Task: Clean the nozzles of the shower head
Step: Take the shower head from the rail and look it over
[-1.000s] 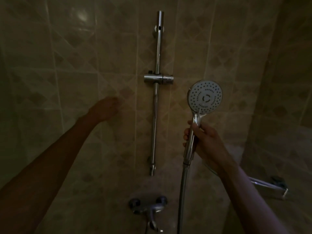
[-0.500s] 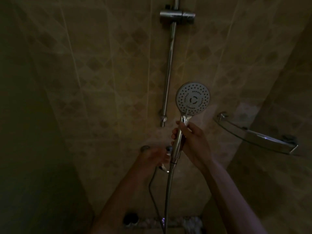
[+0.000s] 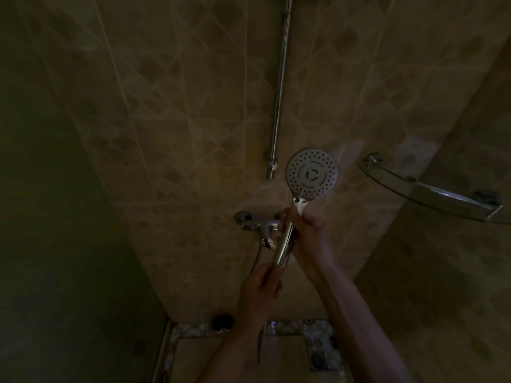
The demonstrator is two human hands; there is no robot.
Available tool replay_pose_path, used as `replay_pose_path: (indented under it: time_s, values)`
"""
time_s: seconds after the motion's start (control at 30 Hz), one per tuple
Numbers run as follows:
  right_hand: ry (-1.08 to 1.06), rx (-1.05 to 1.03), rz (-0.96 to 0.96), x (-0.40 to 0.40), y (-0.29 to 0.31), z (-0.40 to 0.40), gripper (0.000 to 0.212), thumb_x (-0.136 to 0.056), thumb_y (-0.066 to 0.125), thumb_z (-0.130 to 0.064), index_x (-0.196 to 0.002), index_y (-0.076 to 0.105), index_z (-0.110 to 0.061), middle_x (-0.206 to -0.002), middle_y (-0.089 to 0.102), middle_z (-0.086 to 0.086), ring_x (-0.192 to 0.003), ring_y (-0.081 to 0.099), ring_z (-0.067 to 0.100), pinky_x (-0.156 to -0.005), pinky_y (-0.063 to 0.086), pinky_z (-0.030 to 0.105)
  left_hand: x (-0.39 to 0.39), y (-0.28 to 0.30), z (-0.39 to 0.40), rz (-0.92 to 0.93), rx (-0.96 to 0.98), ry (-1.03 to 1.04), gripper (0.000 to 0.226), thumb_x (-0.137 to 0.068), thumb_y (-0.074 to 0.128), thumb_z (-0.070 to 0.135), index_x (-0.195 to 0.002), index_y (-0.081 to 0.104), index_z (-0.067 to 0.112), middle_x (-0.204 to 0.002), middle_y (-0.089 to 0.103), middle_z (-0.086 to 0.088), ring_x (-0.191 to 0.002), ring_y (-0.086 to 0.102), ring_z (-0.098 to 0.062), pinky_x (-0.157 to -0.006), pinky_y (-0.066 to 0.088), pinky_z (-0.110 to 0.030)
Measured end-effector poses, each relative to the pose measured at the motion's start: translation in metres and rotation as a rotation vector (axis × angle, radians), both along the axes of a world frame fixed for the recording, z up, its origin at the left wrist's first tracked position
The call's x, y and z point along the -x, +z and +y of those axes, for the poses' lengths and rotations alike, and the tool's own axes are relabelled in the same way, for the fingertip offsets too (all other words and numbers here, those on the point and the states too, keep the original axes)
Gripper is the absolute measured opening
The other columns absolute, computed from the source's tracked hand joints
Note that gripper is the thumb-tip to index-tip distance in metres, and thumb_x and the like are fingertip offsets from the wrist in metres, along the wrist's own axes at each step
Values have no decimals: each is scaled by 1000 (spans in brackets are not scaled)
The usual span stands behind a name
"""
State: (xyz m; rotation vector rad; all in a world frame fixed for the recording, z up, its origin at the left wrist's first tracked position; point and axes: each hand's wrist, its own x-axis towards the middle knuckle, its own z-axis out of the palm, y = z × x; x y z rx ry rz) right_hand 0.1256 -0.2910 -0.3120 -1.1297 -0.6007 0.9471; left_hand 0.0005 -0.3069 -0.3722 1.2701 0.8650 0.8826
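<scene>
The round white shower head [image 3: 312, 173] faces me, its dotted nozzle plate upright in front of the tiled wall. My right hand [image 3: 308, 233] grips its chrome handle [image 3: 284, 244] from the right side. My left hand [image 3: 260, 283] is just below, fingers curled round the bottom end of the handle where the hose [image 3: 259, 349] joins. The hose runs down behind my left forearm.
A chrome mixer tap [image 3: 258, 225] sits on the wall left of the handle. The slide rail [image 3: 279, 87] rises above. A glass corner shelf [image 3: 431, 192] juts out at right. A dark bottle [image 3: 221, 322] stands on the mosaic floor edge.
My view has tilted down. The left hand has moved from the tap to the bottom of the shower handle. The right hand keeps holding the shower head.
</scene>
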Motion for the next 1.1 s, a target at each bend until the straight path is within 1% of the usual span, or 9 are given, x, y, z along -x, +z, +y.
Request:
replay_pose_path:
  time_s: [0.13,0.27,0.43,0.53,0.6,0.67,0.8,0.97,1.1]
  values:
    - [35,-54,118,0,2,-3,18,-97,51,-17,-93,59,-1,-66,57,9,-56,55,18,-49,47,30,0,-5,-2,26,-9,5,21,-100,49,13,-87,64,6,-57,48,7,-47,40,-2,-48,31,-19]
    - [137,-84,209,-4,4,-5,12,-92,50,-12,-96,56,-3,-76,54,10,-65,55,19,-57,51,35,5,-8,4,2,10,-77,24,-100,49,17,-81,64,15,-50,49,12,-45,39,1,-45,29,-17]
    - [326,-186,393,-6,2,-5,16,-96,38,-16,-96,51,-7,-79,48,7,-67,49,18,-67,46,35,4,-10,3,-354,373,-154,28,-96,47,21,-78,63,7,-50,45,6,-36,32,-1,-36,25,-16]
    - [382,-245,533,-9,-1,-3,27,-99,31,-21,-99,53,-5,-78,49,6,-62,53,17,-62,50,33,0,-14,0,-428,385,-210,35,-94,49,31,-72,71,14,-51,42,6,-38,31,-2,-38,28,-17]
    - [388,-202,450,-10,-2,-1,33,-97,41,-28,-106,56,0,-80,53,8,-66,55,18,-64,51,33,-1,-16,-1,-400,313,-225,31,-92,51,33,-78,70,13,-56,44,6,-42,32,-2,-41,29,-18]
    - [326,-69,215,-12,-1,0,40,-88,60,-32,-110,59,2,-84,57,12,-72,57,22,-66,50,34,0,-17,0,-321,224,-216,30,-93,49,35,-86,63,9,-57,43,8,-45,32,-3,-46,27,-21]
    - [158,159,-346,-13,1,-6,20,-84,71,-24,-100,68,-13,-71,68,-6,-64,67,10,-60,52,28,2,-19,0,-116,38,-149,28,-98,43,29,-87,59,10,-50,46,9,-46,38,-1,-49,31,-22]
    - [125,103,-379,-13,1,-15,15,-79,75,-14,-93,70,-10,-67,70,-5,-63,69,11,-58,54,26,-1,-17,-7,-103,83,-80,27,-102,40,15,-82,56,7,-51,43,10,-40,35,2,-41,28,-12]
    - [141,38,-253,-16,4,-21,16,-79,73,-8,-94,71,-4,-91,74,16,-87,71,33,-77,59,45,4,-13,-4,-90,45,-114,30,-103,37,16,-82,55,6,-48,41,11,-43,33,-2,-44,26,-19]
